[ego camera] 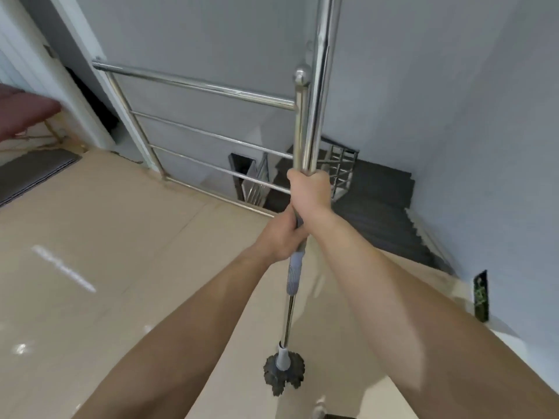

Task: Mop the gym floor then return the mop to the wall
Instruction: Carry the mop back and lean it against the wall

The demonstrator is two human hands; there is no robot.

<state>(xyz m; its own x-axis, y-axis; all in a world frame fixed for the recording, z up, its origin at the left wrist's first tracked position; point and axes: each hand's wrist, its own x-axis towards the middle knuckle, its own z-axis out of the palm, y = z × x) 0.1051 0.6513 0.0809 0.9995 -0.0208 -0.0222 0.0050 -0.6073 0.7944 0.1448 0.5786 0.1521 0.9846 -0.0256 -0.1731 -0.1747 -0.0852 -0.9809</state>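
Observation:
I hold a mop upright in front of me. Its shiny metal pole (320,86) rises past the top of the view, and its dark round mop head (283,371) hangs low over the glossy beige tile floor (121,237). My right hand (308,192) grips the pole higher up. Just below it, my left hand (279,237) wraps the pole above a grey ribbed collar (295,276). A grey wall (453,116) stands ahead and to the right.
A steel railing (196,86) guards an open stairwell, with dark stairs (384,213) going down on the right. At the left are a dark mat (33,173), a maroon padded bench (24,113) and a white door frame (78,71). A dark panel (481,294) is set low in the right wall.

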